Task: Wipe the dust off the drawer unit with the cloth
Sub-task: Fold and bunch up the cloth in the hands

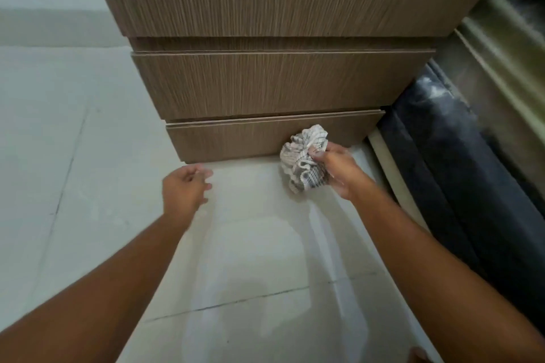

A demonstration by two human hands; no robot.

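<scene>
Our right grip (333,168) clenches the crumpled cloth (300,156), by the lowest front of the drawer unit (265,82), our left grip (185,186) loose, empty.

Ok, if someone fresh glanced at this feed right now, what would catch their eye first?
The tall wood-grain drawer unit fills the upper middle of the view. Low at its right, the right hand grips a crumpled checked cloth at the lowest drawer front. The left hand hangs empty, fingers loosely curled, over the pale tiled floor by the unit's base.
</scene>
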